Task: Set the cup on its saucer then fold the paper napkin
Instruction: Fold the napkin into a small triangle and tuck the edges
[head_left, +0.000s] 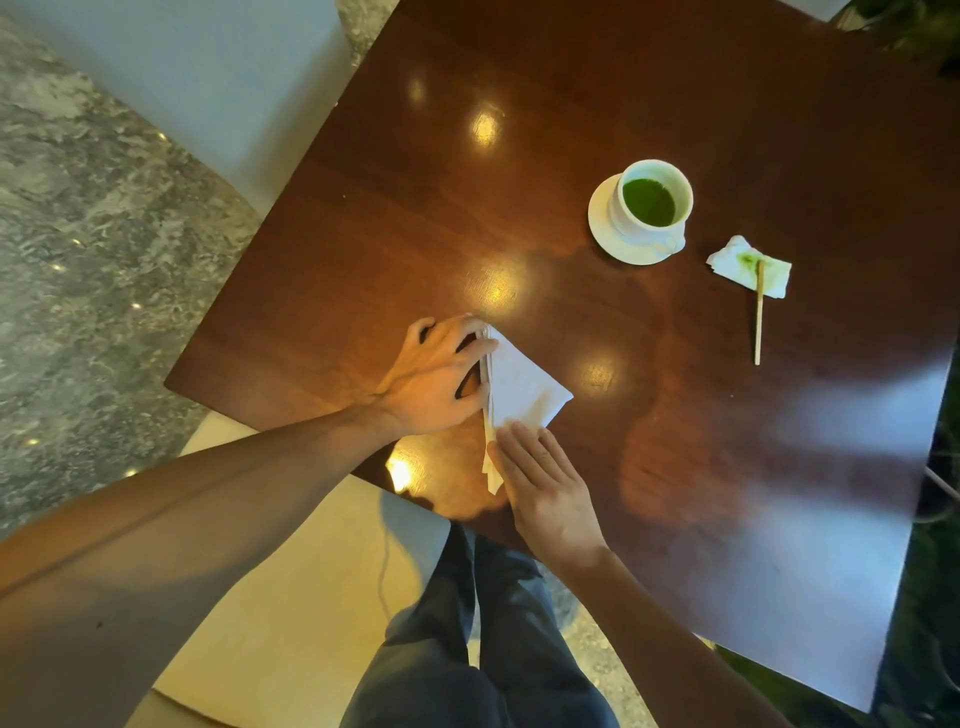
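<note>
No text, label, brand, number or sign is showing legibly anywhere in this view; nothing readable is appearing on any surface.

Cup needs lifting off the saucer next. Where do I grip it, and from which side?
Take the cup by its small handle, which points toward the table's near edge, so come in from that side. It stands upright on the saucer holding green liquid, so lift level and avoid pinching the open rim.
</note>
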